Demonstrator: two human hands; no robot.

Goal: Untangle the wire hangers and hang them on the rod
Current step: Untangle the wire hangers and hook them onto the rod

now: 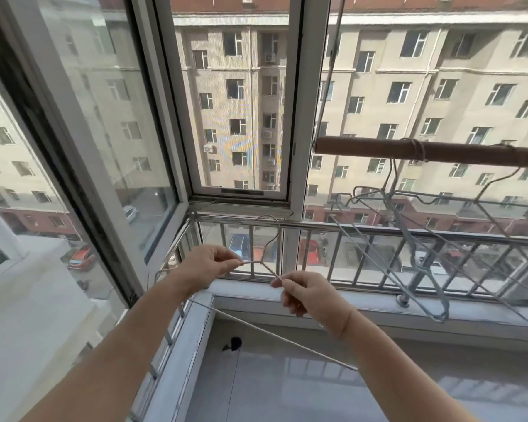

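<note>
I hold one thin white wire hanger (275,335) in front of the window. My left hand (209,266) pinches its left shoulder wire just below the neck. My right hand (305,292) pinches the right shoulder wire. The hook (269,222) points up between my hands and the railing. Its long bottom bar runs down to the right below my wrists. A brown wooden rod (457,152) crosses the upper right. Several grey wire hangers (409,242) hang from the rod, tilted and overlapping.
A metal railing (363,229) runs along the window sill (378,306). An open window frame (299,117) stands left of the rod's end. A thin cord (329,68) drops to the rod. A small dark object (233,343) lies on the grey ledge below.
</note>
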